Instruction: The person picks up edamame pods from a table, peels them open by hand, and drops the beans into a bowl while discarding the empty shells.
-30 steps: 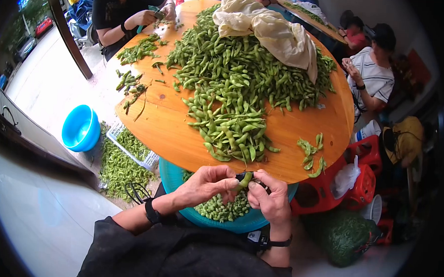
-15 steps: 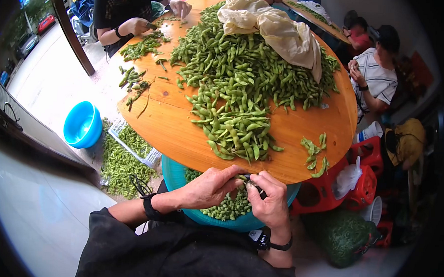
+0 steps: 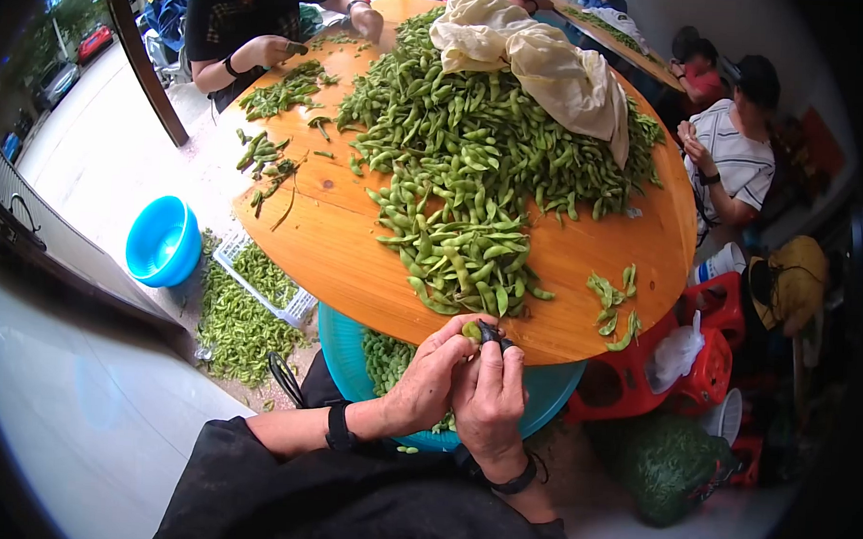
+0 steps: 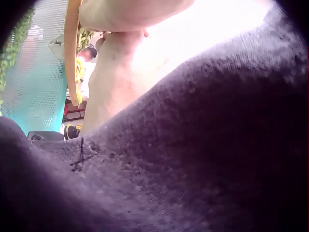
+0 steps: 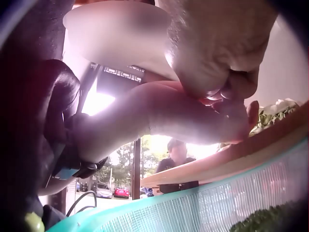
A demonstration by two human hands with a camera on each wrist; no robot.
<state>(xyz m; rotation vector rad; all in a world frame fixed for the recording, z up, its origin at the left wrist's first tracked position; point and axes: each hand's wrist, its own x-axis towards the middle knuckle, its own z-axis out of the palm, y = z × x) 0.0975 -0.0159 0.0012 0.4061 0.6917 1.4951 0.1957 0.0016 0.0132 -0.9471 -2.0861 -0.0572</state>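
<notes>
My left hand pinches a green soybean pod at the table's near edge. Close against it, my right hand grips the pod from the other side, with a dark cover at its fingertips. Beneath both hands stands a teal basin with shelled green beans in it, partly hidden by the hands. A large heap of soybean pods lies on the wooden table. The right wrist view shows both hands together above the basin's mesh-like wall.
A cream cloth covers the top of the heap. Empty pods lie at the table's right. Left of the table are a blue basin, a white crate and pods on the floor. Red stools stand at right; other people sit around.
My hands have drawn closer together, and the right hand has turned so its back and dark-covered fingertips show. The person across the table has moved a hand away from the other.
</notes>
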